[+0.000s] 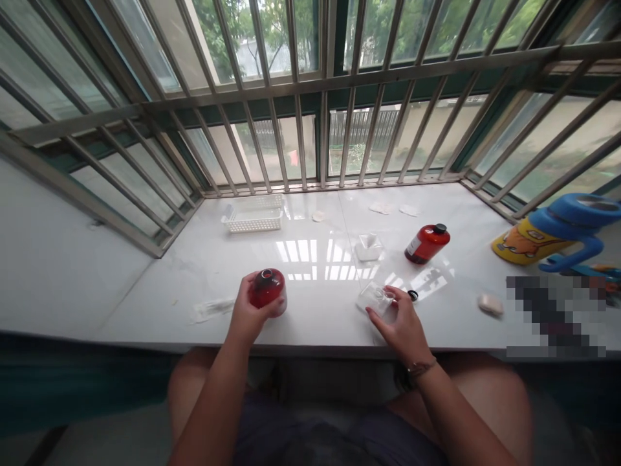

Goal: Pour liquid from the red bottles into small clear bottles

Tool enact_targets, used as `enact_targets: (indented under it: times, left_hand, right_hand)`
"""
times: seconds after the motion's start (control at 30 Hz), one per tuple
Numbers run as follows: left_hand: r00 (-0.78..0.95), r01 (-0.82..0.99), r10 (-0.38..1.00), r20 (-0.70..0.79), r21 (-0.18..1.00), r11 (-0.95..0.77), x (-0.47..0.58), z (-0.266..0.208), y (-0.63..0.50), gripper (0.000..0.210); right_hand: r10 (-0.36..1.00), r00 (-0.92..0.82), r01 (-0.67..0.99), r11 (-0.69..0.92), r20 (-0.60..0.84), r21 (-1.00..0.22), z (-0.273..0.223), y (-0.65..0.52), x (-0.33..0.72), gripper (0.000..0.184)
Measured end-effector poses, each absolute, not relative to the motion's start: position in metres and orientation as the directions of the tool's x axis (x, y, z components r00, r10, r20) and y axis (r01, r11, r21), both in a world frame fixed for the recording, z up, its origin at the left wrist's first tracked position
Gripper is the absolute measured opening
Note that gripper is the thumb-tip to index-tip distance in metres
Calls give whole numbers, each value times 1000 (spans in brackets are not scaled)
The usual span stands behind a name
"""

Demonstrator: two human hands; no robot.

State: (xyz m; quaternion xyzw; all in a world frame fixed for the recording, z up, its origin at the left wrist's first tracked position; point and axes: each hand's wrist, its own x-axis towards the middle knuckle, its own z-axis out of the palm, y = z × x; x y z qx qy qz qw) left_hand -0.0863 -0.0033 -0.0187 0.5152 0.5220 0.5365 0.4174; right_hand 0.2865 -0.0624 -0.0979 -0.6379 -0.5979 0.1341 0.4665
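Your left hand [246, 312] clasped around an uncapped red bottle [268, 296], your right hand [403, 321] gripping a clear container [371, 299], white worktop [317, 317] beneath

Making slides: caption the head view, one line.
Left hand holds an uncapped red bottle; right hand grasps a clear container beside a black cap.

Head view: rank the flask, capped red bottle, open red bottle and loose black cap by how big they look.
1. Blue and yellow flask: largest.
2. Capped red bottle, open red bottle: too alike to rank; the left hand partly covers the open one.
3. Loose black cap: smallest.
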Motion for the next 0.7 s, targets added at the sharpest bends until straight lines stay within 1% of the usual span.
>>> enact_targets:
  times: [0.17, 0.33, 0.43, 0.53, 0.63, 0.7]
  left_hand:
    - [-132, 97, 988, 74, 993, -61, -69, -30, 22, 83]
    - [-118, 54, 993, 18, 998, -12, -49, -35, 34, 86]
    - [-93, 77, 996, 7, 997, 1, -44, -36, 35, 87]
    - [-46, 149, 998, 39, 988, -32, -46, -31, 35, 94]
    - [-8, 266, 993, 122, 957, -115, -46, -17, 39, 101]
    - [4, 334, 985, 172, 928, -163, -43, -7, 44, 101]
  right_hand:
    - [851, 224, 711, 191, 474, -677, -103, -59, 283, 69]
    - [820, 180, 773, 224, 543, -594, -99, -58, 282, 65]
    - [819, 149, 791, 237, 553, -564, -94, -58, 282, 62]
    - [824, 140, 800, 233, 549, -553, -91, -58, 281, 63]
    - [829, 128, 804, 234, 544, -546, -91, -57, 282, 64]
    - [836, 122, 803, 233, 535, -548, -92, -56, 282, 66]
